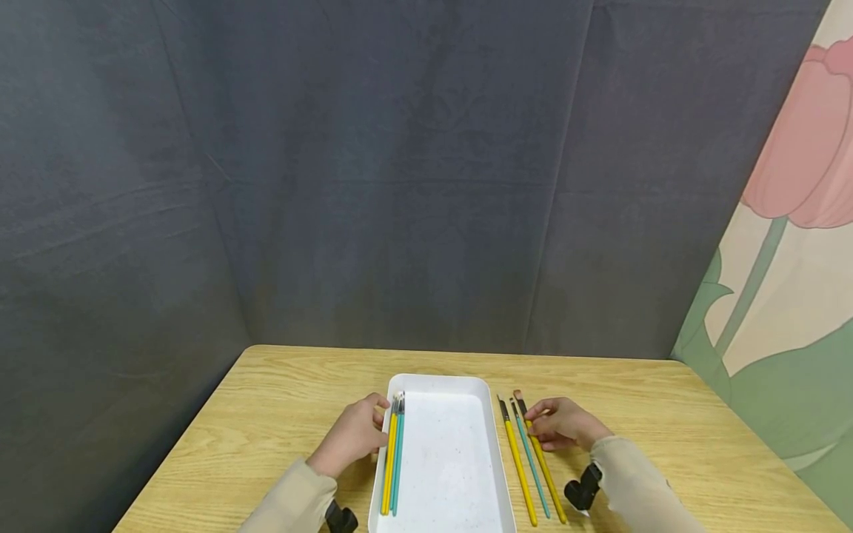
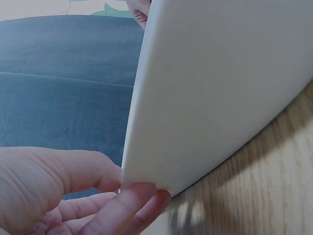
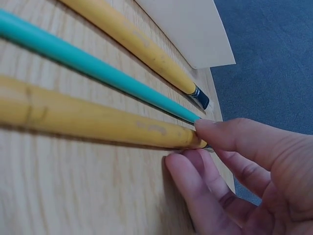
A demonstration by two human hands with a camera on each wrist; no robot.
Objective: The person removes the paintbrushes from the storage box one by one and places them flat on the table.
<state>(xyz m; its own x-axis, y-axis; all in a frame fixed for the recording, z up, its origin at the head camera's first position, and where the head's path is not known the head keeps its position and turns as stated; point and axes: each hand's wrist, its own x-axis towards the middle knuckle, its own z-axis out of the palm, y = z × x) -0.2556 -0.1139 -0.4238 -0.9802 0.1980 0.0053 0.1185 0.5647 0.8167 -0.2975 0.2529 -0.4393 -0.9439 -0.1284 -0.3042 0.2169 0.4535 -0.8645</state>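
My left hand grips the left wall of a white tray, thumb at the rim and fingers against the outside, as the left wrist view shows. Several slim paintbrushes, yellow and teal, lie along the tray's left side, bristles pointing away. To the tray's right, my right hand pinches a thick yellow paintbrush near its ferrule. That brush lies close along the tabletop. Beside it are a teal paintbrush and another yellow paintbrush, roughly parallel.
The wooden table ends at a dark grey cloth behind and to the left. A wall with a painted pink flower stands on the right. A black wrist camera sits by the right sleeve.
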